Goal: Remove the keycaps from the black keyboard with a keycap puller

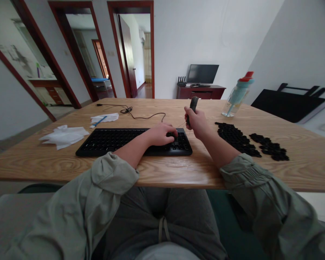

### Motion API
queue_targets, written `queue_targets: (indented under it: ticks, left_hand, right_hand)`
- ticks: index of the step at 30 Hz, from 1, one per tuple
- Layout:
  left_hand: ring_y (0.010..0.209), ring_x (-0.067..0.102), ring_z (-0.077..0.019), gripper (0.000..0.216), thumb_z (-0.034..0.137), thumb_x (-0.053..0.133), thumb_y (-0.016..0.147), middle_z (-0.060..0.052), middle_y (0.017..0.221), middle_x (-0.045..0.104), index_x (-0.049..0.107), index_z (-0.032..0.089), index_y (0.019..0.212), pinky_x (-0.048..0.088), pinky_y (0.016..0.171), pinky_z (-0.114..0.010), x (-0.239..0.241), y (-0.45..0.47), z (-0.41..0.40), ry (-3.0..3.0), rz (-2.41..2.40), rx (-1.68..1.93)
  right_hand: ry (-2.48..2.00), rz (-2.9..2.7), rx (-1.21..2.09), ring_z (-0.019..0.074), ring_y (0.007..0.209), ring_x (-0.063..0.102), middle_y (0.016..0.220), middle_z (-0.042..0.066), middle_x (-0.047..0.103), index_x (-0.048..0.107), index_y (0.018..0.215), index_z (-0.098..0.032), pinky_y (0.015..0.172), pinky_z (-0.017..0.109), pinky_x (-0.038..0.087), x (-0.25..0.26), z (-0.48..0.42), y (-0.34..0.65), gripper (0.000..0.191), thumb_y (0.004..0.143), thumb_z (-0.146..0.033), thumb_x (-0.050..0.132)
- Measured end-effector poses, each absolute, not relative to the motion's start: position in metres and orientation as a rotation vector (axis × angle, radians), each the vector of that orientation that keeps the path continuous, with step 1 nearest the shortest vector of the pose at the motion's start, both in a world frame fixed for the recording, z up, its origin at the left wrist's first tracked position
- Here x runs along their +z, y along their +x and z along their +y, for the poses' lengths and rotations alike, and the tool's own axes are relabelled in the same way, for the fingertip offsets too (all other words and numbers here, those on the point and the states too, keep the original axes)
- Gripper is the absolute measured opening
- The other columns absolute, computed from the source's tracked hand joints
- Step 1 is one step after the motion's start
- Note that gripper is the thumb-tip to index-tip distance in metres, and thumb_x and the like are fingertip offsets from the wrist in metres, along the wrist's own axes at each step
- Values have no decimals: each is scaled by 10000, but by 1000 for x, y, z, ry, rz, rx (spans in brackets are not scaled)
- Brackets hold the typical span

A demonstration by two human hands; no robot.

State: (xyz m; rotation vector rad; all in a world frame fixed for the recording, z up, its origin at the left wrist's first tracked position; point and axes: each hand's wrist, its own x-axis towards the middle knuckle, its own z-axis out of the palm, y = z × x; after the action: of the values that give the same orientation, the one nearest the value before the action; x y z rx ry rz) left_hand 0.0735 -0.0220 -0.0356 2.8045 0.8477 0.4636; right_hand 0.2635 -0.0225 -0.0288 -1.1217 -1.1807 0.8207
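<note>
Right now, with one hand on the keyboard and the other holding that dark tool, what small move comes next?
Probably lower the dark tool in the right hand to the keyboard's right end, where the left hand presses, since removed keycaps lie beside it.

Soft, even daylight from the far doorway (141, 50) fills the room, leaving faint shadows under the keyboard (119, 142) on the counter (162, 169), no glare, sharp focus centrally, and strong wide-angle bending of walls and door frames toward the edges.
</note>
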Motion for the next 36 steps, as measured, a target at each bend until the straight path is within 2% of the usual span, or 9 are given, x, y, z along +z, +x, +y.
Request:
queue_targets:
  ticks: [6, 14, 25, 27, 29, 32, 36]
  left_hand:
    - [1112, 562, -268, 184, 254, 519, 819, -84, 1166, 633, 663, 196, 918, 434, 1019, -426, -41, 92, -23, 2852, 955, 362]
    - [1119, 536, -271, 179, 275, 520, 809, -87, 1164, 609, 610, 200, 945, 430, 995, -422, -44, 90, -24, 2915, 860, 345]
    - [1127, 534, -277, 199, 276, 486, 832, -89, 1225, 608, 650, 200, 915, 430, 999, -439, -48, 99, -18, 2930, 876, 366]
    - [1093, 553, -261, 192, 260, 476, 819, -90, 1177, 630, 648, 187, 864, 438, 990, -416, -49, 95, -13, 2875, 853, 440]
    - [1004, 582, -237, 183, 238, 466, 799, -86, 1044, 662, 637, 174, 815, 459, 947, -385, -48, 88, -7, 2784, 852, 559]
    - [880, 601, -212, 181, 219, 465, 778, -62, 870, 670, 634, 161, 801, 481, 854, -351, -45, 76, -2, 2625, 943, 767]
    - [825, 615, -196, 170, 203, 505, 776, -51, 832, 684, 664, 151, 810, 487, 797, -325, -40, 66, -2, 2531, 1048, 833]
  right_hand:
    - [-1014, -1067, 801, 79, 354, 424, 537, -57, 449, 488, 712, -204, 302, 204, 316, -31, -17, 263, 346, 956, -447, 522]
    - [-981, -1104, 682, 74, 381, 404, 523, -63, 433, 478, 708, -208, 337, 189, 361, -37, -13, 262, 408, 923, -542, 567]
    - [-1023, -1127, 688, 85, 407, 424, 544, -49, 443, 469, 709, -215, 369, 204, 385, -36, -18, 260, 437, 913, -592, 552]
    - [-1035, -1118, 716, 86, 400, 422, 545, -48, 444, 466, 715, -216, 365, 205, 379, -34, -20, 259, 439, 919, -598, 538]
    - [-1058, -1141, 795, 86, 388, 417, 542, -45, 443, 474, 711, -213, 350, 207, 358, -33, -23, 258, 430, 928, -580, 529]
    - [-1137, -1263, 958, 89, 373, 416, 540, -36, 448, 509, 694, -198, 318, 214, 316, -33, -27, 256, 377, 937, -486, 541]
    - [-1211, -1410, 972, 87, 390, 443, 569, -26, 473, 537, 679, -184, 327, 220, 351, -35, -31, 251, 285, 917, -336, 571]
